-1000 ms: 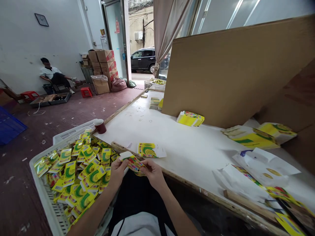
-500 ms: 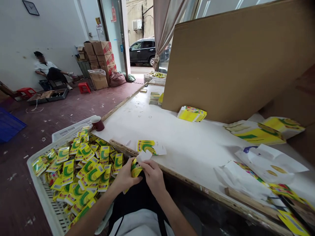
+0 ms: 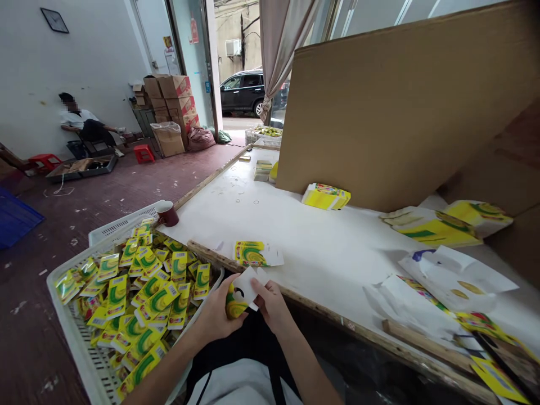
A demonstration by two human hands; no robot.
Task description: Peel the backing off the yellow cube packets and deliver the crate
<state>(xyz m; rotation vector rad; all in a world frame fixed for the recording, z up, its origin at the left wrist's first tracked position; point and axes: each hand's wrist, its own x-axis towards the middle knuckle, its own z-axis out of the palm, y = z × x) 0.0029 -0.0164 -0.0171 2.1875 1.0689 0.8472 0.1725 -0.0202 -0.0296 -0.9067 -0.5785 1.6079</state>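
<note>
My left hand (image 3: 217, 315) and my right hand (image 3: 272, 304) meet just in front of the table edge, both closed on a small yellow-green packet (image 3: 236, 301) with a white card (image 3: 248, 284) against it. Left of my hands a white plastic crate (image 3: 70, 332) holds several more yellow-green packets (image 3: 147, 287). On the white table (image 3: 295, 230), just beyond my hands, lies one more packet on a card (image 3: 255, 254).
A dark red cup (image 3: 167, 213) stands at the table's left edge. Large cardboard sheets (image 3: 392, 107) lean along the table's back. Yellow packs (image 3: 325, 197) and flattened cartons (image 3: 439, 225) lie at the right. A person (image 3: 82, 126) sits by the far wall near stacked boxes (image 3: 175, 101).
My hands have turned the packet so that its white card now faces up, and they have shifted slightly down and towards me. The view has moved a little.
</note>
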